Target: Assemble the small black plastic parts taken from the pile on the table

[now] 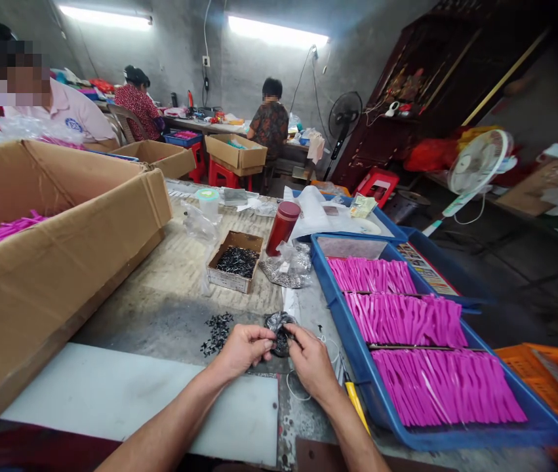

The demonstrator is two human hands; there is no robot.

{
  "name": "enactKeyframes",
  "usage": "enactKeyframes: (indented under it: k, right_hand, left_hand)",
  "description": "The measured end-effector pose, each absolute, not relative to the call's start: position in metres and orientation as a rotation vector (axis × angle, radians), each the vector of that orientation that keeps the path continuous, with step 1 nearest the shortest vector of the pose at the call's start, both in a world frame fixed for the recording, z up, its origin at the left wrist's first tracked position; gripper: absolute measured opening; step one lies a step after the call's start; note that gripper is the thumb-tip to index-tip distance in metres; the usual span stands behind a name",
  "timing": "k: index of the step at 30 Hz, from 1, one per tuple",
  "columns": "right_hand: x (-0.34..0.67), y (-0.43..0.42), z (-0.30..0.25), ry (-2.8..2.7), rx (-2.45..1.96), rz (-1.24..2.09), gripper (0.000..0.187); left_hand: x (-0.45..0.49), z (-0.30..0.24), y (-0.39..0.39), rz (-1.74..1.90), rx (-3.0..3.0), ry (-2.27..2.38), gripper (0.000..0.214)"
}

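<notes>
Black bundle (pixel 279 320) between left hand (pixel 242 351) and right hand (pixel 312 360)

Handled bundle (pixel 279 322): black with pale glints. Loose small parts (pixel 218 330): black. Compartment tray (pixel 343 322): blue. Strips (pixel 440 387): magenta. Tool handle (pixel 356 405): yellow. Board (pixel 86 387): bluish white. Cylindrical container (pixel 282 227): dark red. Carton (pixel 62 282): brown. Speckled shirt (pixel 134 101): red and white. Mottled shirt (pixel 271 124): dark with reddish print.

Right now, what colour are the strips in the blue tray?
The strips are bright pink, best seen in the head view.
</notes>
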State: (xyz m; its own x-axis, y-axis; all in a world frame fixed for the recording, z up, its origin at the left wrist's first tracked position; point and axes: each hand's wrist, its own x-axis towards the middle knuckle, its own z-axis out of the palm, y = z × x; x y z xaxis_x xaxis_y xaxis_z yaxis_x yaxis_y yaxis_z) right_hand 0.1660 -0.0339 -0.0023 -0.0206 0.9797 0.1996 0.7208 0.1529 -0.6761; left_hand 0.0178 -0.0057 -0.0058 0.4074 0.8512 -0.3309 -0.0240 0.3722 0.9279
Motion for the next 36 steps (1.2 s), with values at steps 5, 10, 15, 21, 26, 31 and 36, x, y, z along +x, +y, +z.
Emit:
enactKeyframes:
  k: [5, 10, 15, 21, 26, 31, 36]
  right_hand:
    - [0.165, -0.04, 0.004, -1.794, -1.637, 0.604, 0.031]
    - [0.162, -0.044, 0.008, -1.537, -1.585, 0.823, 0.021]
    - [0.154, -0.045, 0.003, -1.213, -1.416, 1.084, 0.01]
    - [0.143, -0.045, -0.002, -0.951, -1.303, 1.194, 0.008]
    - [0.137, -0.043, -0.001, -0.849, -1.283, 1.204, 0.008]
    - [0.137, -0.042, -0.002, -0.854, -1.269, 1.186, 0.008]
    - [0.138, -0.043, -0.001, -0.861, -1.272, 1.168, 0.008]
  left_hand:
    - [0.018, -0.009, -0.007, 0.753, 0.964, 0.906, 0.024]
    - [0.018, -0.006, -0.008, 0.767, 0.924, 0.885, 0.025]
    - [0.017, -0.005, -0.007, 0.794, 0.88, 0.877, 0.025]
    - [0.018, -0.001, -0.008, 0.797, 0.828, 0.895, 0.024]
    - [0.019, 0.001, -0.009, 0.82, 0.9, 0.891, 0.019]
    - [0.017, -0.001, -0.008, 0.829, 1.08, 0.886, 0.014]
    - [0.016, -0.003, -0.006, 0.882, 1.374, 0.92, 0.009]
